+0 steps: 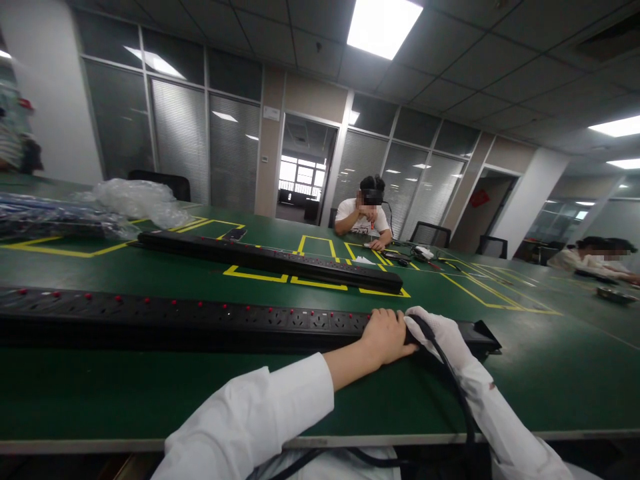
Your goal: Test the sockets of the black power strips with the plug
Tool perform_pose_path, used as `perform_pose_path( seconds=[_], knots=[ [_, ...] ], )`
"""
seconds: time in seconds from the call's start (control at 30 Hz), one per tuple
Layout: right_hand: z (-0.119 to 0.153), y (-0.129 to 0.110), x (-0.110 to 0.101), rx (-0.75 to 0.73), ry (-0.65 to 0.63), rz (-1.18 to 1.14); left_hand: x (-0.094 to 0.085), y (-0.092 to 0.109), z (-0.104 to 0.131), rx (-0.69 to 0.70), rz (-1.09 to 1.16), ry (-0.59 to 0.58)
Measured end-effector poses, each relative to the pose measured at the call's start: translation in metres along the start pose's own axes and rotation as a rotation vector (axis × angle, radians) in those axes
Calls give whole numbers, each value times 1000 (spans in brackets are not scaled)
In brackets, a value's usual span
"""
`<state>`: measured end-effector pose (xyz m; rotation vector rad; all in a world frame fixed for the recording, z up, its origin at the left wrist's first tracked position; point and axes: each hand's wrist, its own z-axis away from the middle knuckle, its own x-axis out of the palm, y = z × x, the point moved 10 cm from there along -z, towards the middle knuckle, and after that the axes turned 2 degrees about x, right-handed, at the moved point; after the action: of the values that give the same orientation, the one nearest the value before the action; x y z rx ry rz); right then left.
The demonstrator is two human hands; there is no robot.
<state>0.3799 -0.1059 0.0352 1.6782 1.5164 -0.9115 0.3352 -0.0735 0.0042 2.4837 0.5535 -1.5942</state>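
Note:
A long black power strip with a row of sockets and red switches lies across the table in front of me. My left hand, bare, is wrapped over it near its right end, thumb on the near side. Just right of that, my right hand in a white glove is closed on a thick black power cable. The cable runs from the fingers down past the table's near edge toward my lap. What its upper end meets is hidden by the glove.
A second black power strip lies farther back on the green table. Plastic wrapping is heaped at the left. Yellow tape lines mark the tabletop. A person sits opposite, near cables and small devices.

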Motion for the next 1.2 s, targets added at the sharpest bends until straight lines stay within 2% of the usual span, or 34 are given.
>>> perform_pose_path(
  seconds=[0.53, 1.2],
  knots=[
    [0, 1, 2, 5, 8, -4, 2, 0, 0, -2, 23, 23],
    [1, 1, 1, 4, 4, -26, -1, -1, 1, -5, 12, -15]
  ],
)
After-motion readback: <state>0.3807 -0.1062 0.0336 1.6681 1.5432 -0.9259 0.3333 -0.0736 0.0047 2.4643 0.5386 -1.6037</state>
